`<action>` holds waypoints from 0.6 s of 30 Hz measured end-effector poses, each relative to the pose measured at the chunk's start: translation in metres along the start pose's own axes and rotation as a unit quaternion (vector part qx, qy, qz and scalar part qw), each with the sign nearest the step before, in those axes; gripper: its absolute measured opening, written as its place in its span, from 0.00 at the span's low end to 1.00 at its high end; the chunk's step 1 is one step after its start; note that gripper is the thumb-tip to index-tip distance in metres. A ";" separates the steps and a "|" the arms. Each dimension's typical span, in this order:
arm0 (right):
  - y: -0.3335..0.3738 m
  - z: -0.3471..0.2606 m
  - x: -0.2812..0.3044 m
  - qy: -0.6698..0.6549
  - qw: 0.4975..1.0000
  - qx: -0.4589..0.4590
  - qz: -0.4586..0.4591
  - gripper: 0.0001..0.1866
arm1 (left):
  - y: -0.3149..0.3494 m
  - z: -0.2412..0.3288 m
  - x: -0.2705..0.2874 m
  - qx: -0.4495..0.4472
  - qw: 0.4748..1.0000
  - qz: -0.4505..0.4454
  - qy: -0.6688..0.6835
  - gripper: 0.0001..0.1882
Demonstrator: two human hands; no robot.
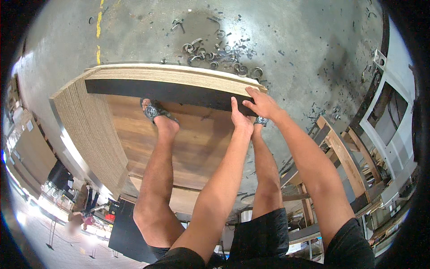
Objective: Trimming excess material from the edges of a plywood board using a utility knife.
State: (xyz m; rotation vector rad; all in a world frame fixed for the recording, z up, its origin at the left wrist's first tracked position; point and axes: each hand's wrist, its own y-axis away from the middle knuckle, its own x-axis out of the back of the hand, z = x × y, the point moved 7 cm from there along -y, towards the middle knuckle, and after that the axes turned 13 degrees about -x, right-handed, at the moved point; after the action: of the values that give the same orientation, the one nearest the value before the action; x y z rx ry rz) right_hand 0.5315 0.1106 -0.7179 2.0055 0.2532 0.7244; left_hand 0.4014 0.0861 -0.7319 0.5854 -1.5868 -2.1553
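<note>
A long strip with a black face (165, 92) runs across in front of me, along chipboard strips with pale layered edges (179, 75). My left hand (241, 119) is at the strip's right end, its thumb upright against the black face; its other fingers are hidden, seemingly curled round the lower edge. Beside it, my right hand (265, 104) rests over the strips' right end, with the thumb on the black face and a finger stretched along the top edges. Below the strip is a brown wood-grain panel (179, 139), with my left foot over it.
A thick stack of chipboard panels (92, 125) stands at the left. Dark curled offcuts (201, 54) litter the concrete floor (295, 27). Wooden framing (345, 154) and a grey metal frame (389, 121) are at the right. Another person (80, 219) is far off at lower left.
</note>
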 end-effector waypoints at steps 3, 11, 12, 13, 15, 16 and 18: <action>-0.005 0.003 -0.001 0.005 1.000 0.002 -0.020 0.42 | -0.001 0.002 0.004 -0.021 1.000 -0.006 0.003 0.40; 0.024 0.079 0.002 -0.291 0.942 -0.152 0.070 0.49 | 0.036 -0.006 0.059 -0.032 0.983 -0.093 -0.158 0.53; 0.041 0.081 -0.002 -0.266 0.944 -0.174 0.089 0.47 | 0.047 0.003 0.074 -0.021 0.975 -0.100 -0.196 0.54; 0.056 0.106 -0.010 -0.237 0.949 -0.186 0.092 0.46 | 0.062 0.001 0.084 -0.013 0.973 -0.104 -0.205 0.53; 0.088 0.127 -0.037 -0.219 0.948 -0.218 0.079 0.43 | 0.086 0.010 0.111 -0.014 0.969 -0.109 -0.220 0.52; 0.105 0.121 -0.052 -0.229 0.942 -0.236 0.062 0.42 | 0.093 0.021 0.133 -0.010 0.970 -0.085 -0.227 0.51; 0.143 0.149 -0.074 -0.286 0.922 -0.257 0.052 0.42 | 0.117 0.025 0.142 0.001 0.969 -0.077 -0.233 0.51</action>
State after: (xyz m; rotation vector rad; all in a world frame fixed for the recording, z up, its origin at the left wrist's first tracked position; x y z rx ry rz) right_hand 0.5427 -0.1055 -0.6807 1.6351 -0.3613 0.2029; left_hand 0.2772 -0.0035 -0.6270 0.2108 -1.8246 -2.5453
